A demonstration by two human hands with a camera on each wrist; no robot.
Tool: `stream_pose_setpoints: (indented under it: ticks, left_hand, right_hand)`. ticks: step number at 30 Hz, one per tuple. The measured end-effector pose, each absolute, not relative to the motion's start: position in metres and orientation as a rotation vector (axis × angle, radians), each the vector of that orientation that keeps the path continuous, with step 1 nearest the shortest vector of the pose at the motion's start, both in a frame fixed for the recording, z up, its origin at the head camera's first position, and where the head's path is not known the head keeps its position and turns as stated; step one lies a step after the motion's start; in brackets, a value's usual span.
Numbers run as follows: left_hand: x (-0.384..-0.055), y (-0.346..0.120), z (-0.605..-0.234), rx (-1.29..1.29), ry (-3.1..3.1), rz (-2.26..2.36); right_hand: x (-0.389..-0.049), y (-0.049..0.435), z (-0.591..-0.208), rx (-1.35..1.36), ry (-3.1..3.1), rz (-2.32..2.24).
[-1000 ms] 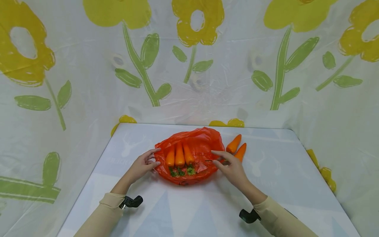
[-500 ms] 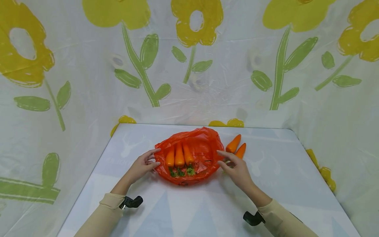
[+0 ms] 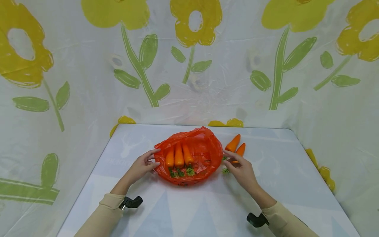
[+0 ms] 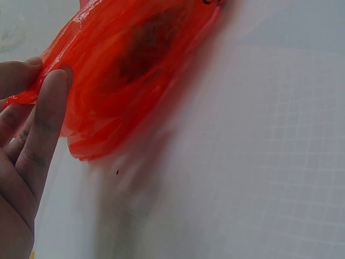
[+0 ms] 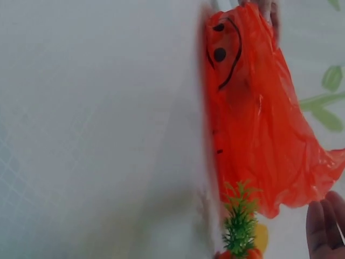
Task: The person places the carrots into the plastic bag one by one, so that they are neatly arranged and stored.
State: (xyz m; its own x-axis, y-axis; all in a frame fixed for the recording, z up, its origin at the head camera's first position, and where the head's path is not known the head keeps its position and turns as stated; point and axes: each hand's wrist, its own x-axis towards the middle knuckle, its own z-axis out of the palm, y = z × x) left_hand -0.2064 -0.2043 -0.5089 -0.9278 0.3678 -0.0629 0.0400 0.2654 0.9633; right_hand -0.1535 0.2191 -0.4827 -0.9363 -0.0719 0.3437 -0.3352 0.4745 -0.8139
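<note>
A red plastic bag point(image 3: 208, 143) lies with its mouth spread, and inside it are three orange carrots point(image 3: 179, 158) with green tops. My left hand point(image 3: 142, 167) pinches the bag's left rim; in the left wrist view the thumb and fingers point(image 4: 46, 116) have the thin plastic between them. To the right of the bag lie two more carrots point(image 3: 233, 143), partly covered by my right hand point(image 3: 243, 172). That hand holds nothing, its fingers extended over the carrots. In the right wrist view a leafy carrot top point(image 5: 240, 229) shows below the bag.
The pale table point(image 3: 183, 210) is printed with light blue shapes. Behind it hangs a white curtain point(image 3: 225, 89) with yellow flowers. Dark wrist cameras sit at both cuffs, the left one point(image 3: 131, 202) low over the table.
My right hand has let go of the bag's right rim and moved right, over the loose carrots. Their green tops have come into sight. The left hand has stayed on the rim.
</note>
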Motion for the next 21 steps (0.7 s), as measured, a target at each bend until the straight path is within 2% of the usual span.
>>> stream_pose_setpoints:
  ticks: [10, 21]
  left_hand:
    - [-0.207, -0.204, -0.509, 0.385, 2.273, 1.702]
    - [-0.207, -0.203, -0.508, 0.378, 2.27, 1.697]
  right_hand:
    - [-0.156, 0.23, -0.492, 0.346, -2.428, 1.365]
    - [-0.162, 0.245, -0.507, 0.131, -2.499, 1.293]
